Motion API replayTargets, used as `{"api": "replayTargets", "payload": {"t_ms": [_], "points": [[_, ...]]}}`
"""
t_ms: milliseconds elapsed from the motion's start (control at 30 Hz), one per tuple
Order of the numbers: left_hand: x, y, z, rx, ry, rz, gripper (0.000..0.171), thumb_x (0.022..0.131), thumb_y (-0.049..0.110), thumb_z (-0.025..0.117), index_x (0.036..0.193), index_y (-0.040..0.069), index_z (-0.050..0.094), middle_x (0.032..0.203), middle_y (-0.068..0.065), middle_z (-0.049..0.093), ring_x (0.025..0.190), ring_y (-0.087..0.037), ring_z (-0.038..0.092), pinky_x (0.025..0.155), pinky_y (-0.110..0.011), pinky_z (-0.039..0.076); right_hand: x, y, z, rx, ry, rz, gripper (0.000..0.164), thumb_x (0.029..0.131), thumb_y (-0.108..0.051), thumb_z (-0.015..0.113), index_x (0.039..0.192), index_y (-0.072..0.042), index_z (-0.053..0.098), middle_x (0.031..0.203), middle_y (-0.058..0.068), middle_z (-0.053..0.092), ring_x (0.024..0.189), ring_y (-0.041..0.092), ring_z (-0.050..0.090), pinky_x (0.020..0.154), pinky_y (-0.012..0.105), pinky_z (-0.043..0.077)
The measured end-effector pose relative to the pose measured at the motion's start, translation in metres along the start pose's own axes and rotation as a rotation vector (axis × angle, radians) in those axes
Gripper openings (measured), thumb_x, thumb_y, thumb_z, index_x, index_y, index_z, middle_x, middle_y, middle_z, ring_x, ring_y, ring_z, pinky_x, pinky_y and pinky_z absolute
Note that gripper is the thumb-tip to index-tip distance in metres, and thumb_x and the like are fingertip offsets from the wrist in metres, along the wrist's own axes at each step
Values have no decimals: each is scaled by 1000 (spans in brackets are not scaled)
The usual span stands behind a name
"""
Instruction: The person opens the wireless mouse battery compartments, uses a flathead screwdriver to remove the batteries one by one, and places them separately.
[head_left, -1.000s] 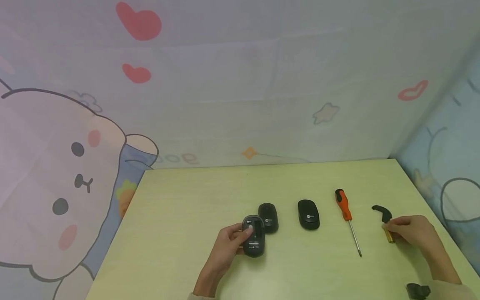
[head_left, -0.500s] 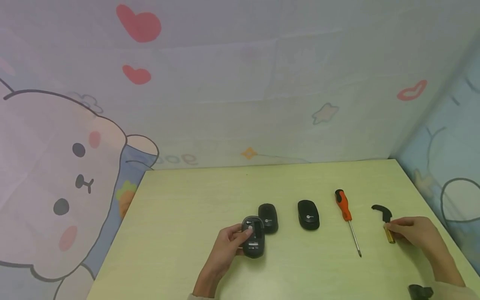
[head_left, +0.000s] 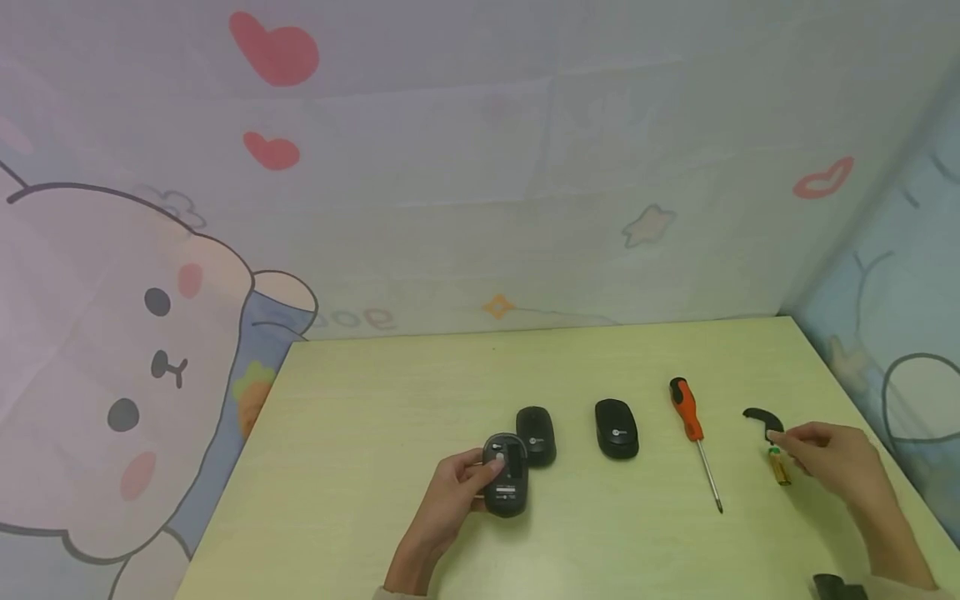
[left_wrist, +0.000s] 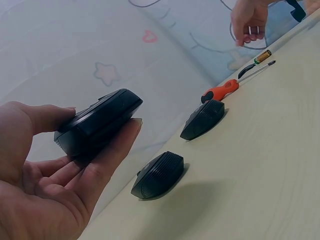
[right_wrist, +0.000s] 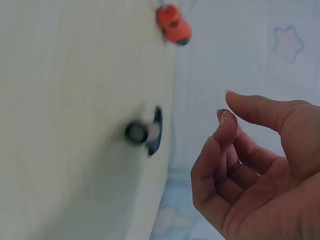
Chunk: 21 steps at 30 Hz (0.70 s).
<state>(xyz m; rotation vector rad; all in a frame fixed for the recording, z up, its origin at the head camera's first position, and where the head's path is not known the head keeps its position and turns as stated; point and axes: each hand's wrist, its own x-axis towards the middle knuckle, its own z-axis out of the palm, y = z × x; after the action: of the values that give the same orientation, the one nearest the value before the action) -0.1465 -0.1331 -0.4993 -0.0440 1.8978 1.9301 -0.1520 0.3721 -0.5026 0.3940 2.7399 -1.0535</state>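
Observation:
My left hand [head_left: 442, 496] grips a black computer mouse [head_left: 506, 487], its labelled underside facing up and a dark slot near its top. In the left wrist view, thumb and fingers pinch the sides of this mouse [left_wrist: 100, 122]. My right hand [head_left: 836, 458] hovers at the right, just above a small gold and green battery [head_left: 779, 467]. A curved black cover piece [head_left: 767, 418] lies at the battery's upper end. Nothing is between the loosely bent fingers of my right hand [right_wrist: 250, 165] in the right wrist view.
Two more black mice lie on the pale table [head_left: 360, 417]: one mouse [head_left: 536, 429] right behind the held one, another mouse [head_left: 617, 429] to its right. An orange-handled screwdriver [head_left: 686, 408] lies between that mouse and the battery. A printed cloth wall [head_left: 450, 208] stands behind.
My right hand has let go of the battery and lifted slightly up and away, so the battery shows fully. The left hand and its mouse stay almost in place.

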Motion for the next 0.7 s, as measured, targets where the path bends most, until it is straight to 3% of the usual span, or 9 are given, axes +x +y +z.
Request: {"api": "replayTargets", "payload": {"t_ms": [200, 333, 700], "points": [[2, -2, -2, -8, -13, 9, 51, 92, 37, 67, 129, 2, 59, 107, -12, 76, 91, -17, 73, 72, -31, 61, -21, -49, 25, 53, 23, -149, 53, 94, -52, 59, 110, -3, 69, 88, 8, 73, 69, 11, 62, 56, 27, 49], [1, -3, -4, -7, -11, 9, 52, 92, 36, 67, 131, 3, 58, 109, -12, 75, 92, -17, 73, 73, -31, 61, -32, -85, 55, 115, -24, -221, 47, 94, -50, 61, 107, -5, 70, 89, 8, 73, 74, 13, 67, 62, 25, 54], [-2, -2, -8, -8, 3, 19, 53, 92, 37, 68, 130, 2, 58, 109, -12, 75, 90, -17, 73, 72, -30, 61, -57, -162, 136, 374, -369, -414, 33, 93, -38, 67, 101, -6, 69, 91, 15, 73, 77, 25, 70, 68, 27, 59]]}}
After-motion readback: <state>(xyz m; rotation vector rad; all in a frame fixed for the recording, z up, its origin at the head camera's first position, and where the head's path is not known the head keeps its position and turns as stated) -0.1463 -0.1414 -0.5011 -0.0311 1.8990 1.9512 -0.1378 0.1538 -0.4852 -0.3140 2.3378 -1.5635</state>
